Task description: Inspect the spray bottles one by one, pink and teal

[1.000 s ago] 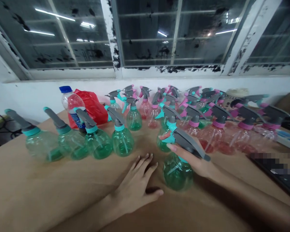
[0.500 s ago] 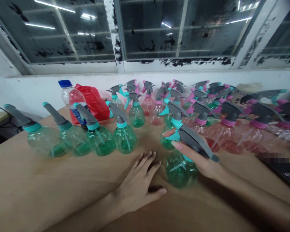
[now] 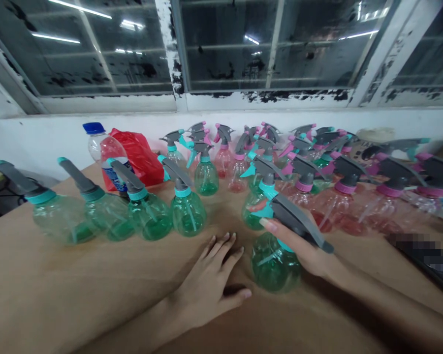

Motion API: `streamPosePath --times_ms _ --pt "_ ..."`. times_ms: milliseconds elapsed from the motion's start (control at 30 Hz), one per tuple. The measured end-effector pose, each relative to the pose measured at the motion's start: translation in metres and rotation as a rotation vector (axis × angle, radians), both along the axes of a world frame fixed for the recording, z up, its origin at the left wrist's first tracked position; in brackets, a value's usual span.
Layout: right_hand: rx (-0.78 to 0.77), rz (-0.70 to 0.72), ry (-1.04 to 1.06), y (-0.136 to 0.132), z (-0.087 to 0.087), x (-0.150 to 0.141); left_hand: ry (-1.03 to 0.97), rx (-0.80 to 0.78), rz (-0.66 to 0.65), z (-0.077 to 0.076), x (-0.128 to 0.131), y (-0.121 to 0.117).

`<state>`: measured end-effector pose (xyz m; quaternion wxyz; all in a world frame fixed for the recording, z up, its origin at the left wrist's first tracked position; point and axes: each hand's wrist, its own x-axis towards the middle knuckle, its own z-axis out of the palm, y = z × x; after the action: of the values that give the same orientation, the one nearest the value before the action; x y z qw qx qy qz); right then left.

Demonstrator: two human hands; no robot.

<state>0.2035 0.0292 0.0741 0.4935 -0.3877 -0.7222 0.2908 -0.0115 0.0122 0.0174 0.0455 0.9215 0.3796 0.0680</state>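
My right hand (image 3: 310, 246) is wrapped round the neck of a green spray bottle (image 3: 275, 265), below its grey and turquoise trigger head. The bottle stands upright on the wooden table (image 3: 96, 305), with green liquid inside. Its thumb and part of a finger show at the front of the head; the other fingers are hidden. Flat on the table to the left of this bottle lies my left hand (image 3: 210, 280), fingers spread and holding nothing. Just beyond it stands another green spray bottle (image 3: 188, 216).
Green spray bottles (image 3: 150, 219) line the left side. Several pink spray bottles (image 3: 339, 201) stand at the right, with more of both colours behind. A blue-capped plastic bottle (image 3: 109, 152) and a red bag (image 3: 142, 157) sit at the back left. A dark flat object (image 3: 424, 270) lies at right.
The view has shifted slightly, so most things appear a little further left. Both hands keep their poses, the right one still round the green spray bottle.
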Motion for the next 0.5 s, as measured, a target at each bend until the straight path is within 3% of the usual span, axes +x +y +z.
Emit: streamPosePath --times_ms 500 --pt "0.009 0.015 0.028 0.0008 0.0031 -0.0016 -0.019 0.003 -0.007 0.0021 -0.0007 0.0022"
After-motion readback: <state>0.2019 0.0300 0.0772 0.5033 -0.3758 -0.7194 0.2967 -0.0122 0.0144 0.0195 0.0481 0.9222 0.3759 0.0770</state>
